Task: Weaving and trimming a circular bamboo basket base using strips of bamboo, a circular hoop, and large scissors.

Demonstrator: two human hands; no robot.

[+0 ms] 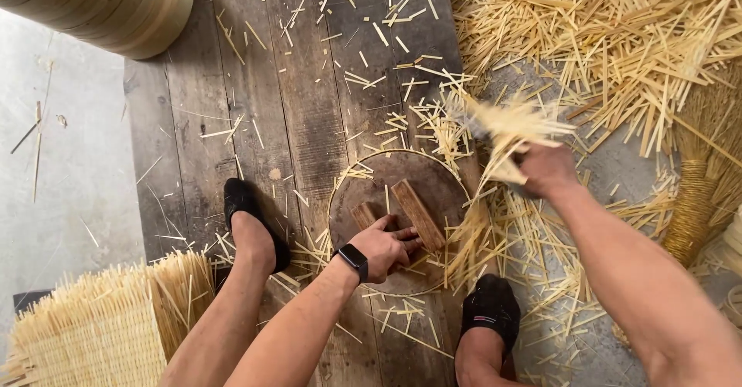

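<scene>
My left hand (386, 246), with a black watch on the wrist, rests on a round dark wooden block (433, 182) and touches two brown wooden bars, one short (363, 215) and one longer (417, 214). My right hand (546, 169) is closed around a blurred bunch of thin bamboo sticks (506, 128) held above the block's right edge. Both of my feet in black slippers, left (249, 217) and right (491, 310), flank the block on the plank floor.
A big loose heap of bamboo sticks (618, 39) lies at the upper right. A woven stick mat (100, 325) sits at the lower left, a stack of round bamboo hoops (116, 5) at the top left, and a bound broom bundle (696, 201) at the right. Sticks litter the dark planks (309, 101).
</scene>
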